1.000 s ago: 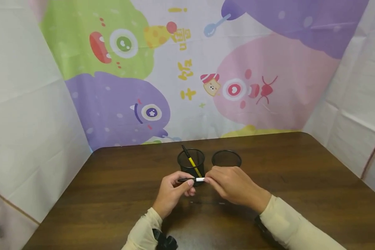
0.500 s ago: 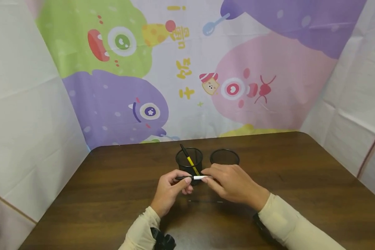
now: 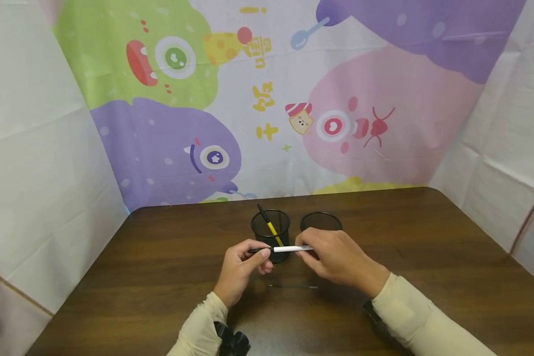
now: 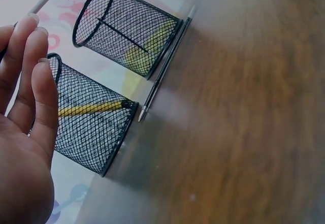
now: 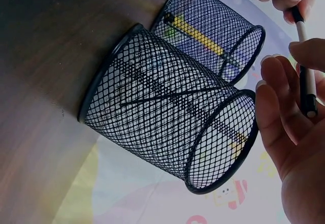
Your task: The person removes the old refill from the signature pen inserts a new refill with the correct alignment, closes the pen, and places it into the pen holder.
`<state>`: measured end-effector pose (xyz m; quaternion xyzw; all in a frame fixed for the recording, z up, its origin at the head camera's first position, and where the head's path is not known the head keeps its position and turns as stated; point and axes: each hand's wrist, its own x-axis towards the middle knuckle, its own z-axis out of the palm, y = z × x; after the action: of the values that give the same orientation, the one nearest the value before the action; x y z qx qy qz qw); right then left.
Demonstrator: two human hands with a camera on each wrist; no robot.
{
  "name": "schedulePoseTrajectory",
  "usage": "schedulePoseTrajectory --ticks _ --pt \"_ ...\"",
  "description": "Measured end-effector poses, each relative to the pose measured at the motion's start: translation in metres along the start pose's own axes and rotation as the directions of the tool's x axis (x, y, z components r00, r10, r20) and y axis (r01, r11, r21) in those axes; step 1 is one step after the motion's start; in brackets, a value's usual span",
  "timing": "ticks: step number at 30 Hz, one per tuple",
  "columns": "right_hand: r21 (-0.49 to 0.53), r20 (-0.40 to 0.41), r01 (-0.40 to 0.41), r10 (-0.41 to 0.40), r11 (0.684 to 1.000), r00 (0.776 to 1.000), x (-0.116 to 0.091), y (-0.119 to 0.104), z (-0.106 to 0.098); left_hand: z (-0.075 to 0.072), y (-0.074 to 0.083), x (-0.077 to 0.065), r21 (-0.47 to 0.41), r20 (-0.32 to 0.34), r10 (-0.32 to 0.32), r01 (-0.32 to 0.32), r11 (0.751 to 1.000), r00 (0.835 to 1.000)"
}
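Level in front of me, a pen (image 3: 286, 249) with a white barrel and black ends is held between both hands. My left hand (image 3: 239, 271) pinches its black end with thumb and index finger. At the other end, my right hand (image 3: 338, 254) grips the pen between thumb and fingers. The right wrist view shows the right thumb lying across the white barrel (image 5: 302, 37), with the black end (image 5: 308, 99) sticking out below. A thin dark pen refill (image 3: 292, 286) with a metal tip lies on the table under the hands.
Just beyond the hands stand two black mesh pen cups. The left cup (image 3: 258, 242) holds a yellow and black pen (image 3: 272, 229); the right cup (image 3: 321, 213) is partly hidden by my right hand. A cartoon-printed cloth (image 3: 276, 168) hangs behind the brown table (image 3: 160, 267).
My right hand has shifted right along the pen, so more of the white barrel shows. My left hand keeps its pinch in nearly the same place.
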<state>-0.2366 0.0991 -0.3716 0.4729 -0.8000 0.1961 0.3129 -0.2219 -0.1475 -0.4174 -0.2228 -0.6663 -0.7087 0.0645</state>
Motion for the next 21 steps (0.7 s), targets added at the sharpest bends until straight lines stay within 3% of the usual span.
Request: schedulePoseTrajectory --ticks 21 --pt "-0.041 -0.011 0.007 -0.008 0.999 1.0 -0.0021 -0.0013 -0.0001 0.0034 0.0004 -0.0008 0.005 0.008 0.012 -0.012 1.0 1.0"
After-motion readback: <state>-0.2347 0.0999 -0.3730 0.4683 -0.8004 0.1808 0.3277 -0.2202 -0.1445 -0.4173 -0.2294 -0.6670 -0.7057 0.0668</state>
